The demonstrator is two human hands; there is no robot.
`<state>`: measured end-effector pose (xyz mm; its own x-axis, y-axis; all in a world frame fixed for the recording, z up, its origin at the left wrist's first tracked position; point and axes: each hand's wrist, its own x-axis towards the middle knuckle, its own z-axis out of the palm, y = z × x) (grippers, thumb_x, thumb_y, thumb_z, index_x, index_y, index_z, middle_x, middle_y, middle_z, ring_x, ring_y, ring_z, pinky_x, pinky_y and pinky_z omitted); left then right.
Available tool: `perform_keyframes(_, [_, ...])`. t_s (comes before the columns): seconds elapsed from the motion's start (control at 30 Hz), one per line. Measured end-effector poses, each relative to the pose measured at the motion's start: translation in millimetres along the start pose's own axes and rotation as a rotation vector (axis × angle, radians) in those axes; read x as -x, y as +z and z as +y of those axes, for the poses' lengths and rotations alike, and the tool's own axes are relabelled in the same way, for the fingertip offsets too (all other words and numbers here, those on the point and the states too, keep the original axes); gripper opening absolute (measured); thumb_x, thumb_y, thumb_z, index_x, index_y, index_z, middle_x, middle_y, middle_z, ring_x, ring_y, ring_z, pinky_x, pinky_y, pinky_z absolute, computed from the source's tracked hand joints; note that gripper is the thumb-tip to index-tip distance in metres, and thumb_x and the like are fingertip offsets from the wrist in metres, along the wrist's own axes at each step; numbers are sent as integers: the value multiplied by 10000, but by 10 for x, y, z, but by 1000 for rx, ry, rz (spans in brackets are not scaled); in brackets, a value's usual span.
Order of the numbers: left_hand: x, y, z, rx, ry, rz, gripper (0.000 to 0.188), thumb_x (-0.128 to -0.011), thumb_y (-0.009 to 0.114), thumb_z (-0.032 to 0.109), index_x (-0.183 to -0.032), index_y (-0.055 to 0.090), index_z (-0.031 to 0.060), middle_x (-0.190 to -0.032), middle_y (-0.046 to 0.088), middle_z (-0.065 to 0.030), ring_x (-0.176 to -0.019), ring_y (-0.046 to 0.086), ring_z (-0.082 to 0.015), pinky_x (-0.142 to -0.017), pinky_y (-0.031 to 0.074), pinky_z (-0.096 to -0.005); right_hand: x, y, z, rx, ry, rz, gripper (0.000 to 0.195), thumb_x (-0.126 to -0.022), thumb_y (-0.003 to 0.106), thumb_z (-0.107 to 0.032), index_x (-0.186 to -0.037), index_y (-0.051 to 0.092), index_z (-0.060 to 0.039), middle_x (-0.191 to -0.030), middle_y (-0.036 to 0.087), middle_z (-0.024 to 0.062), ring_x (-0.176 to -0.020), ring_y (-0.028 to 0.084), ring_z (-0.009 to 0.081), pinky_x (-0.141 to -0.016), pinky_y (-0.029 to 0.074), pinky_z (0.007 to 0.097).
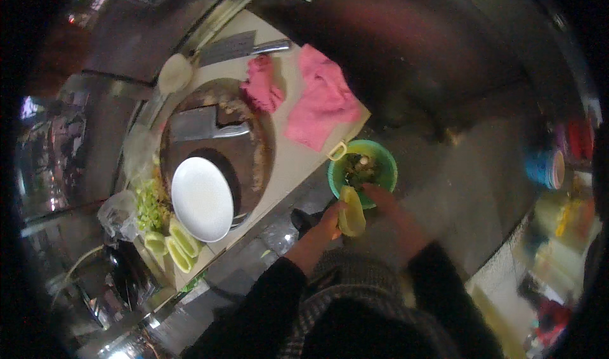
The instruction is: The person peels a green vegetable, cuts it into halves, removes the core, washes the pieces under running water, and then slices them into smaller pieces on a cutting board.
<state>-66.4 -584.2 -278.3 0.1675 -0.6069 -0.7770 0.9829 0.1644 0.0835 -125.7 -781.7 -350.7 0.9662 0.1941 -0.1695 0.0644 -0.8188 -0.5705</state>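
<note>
My left hand grips a hollowed, pale yellow-green piece of gourd or melon. The piece tilts over the near rim of a green plastic bucket with a pale yellow handle. Inside the bucket lie dark green scraps and a whitish lump. My right hand reaches to the bucket's near right side, fingers towards the opening. It is blurred, so whether something small is in its fingers is not visible.
Left, a counter bears a round chopping block with a cleaver and white plate. Around it are pink cloths, another cleaver, chopped greens and hollowed pieces. Stacked tubs stand right.
</note>
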Motion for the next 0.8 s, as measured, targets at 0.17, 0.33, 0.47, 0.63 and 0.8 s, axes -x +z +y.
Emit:
perform_keyframes(0.17, [610,-607,-33,44,11,-251,455,-785,536,253,-1185,441,58,-1061,544,-133,-958,553,-276,-827,456,-445,-116,221,81,55,418,-321,388,-821,506,-200,-1189,486,-82,-1234,472,86,-1026,514,266,-831,436,373])
perform_keyframes(0.33, [2136,-172,485,-20,25,4,459,-803,530,227,-1205,443,25,-1131,528,-144,-1015,538,-264,-870,441,-414,-93,215,-244,-205,565,-162,525,-803,517,-224,-1283,370,-69,-1266,425,180,-1107,459,331,-890,411,425])
perform_keyframes(0.47, [3030,-1015,422,70,269,-132,454,-797,514,140,-1217,435,-10,-1118,547,-142,-973,558,-270,-863,438,-400,-256,-55,-910,153,87,-374,403,-802,515,-245,-1143,484,-34,-1077,544,185,-972,533,350,-798,445,435])
perform_keyframes(0.63, [4110,-1703,524,-6,619,204,379,-725,593,118,-1064,555,-46,-931,607,-136,-848,596,-232,-768,481,-351,-637,24,-1855,-354,-394,-760,281,-816,516,-243,-985,549,-21,-958,576,167,-891,554,325,-740,448,422])
perform_keyframes(0.8, [4818,-2316,939,31,728,916,451,-785,600,308,-1035,554,-65,-910,608,-129,-799,603,-204,-684,483,-326,-1192,27,-4151,-397,-422,-514,279,-833,513,-220,-1000,520,3,-1014,547,196,-917,533,317,-788,425,405])
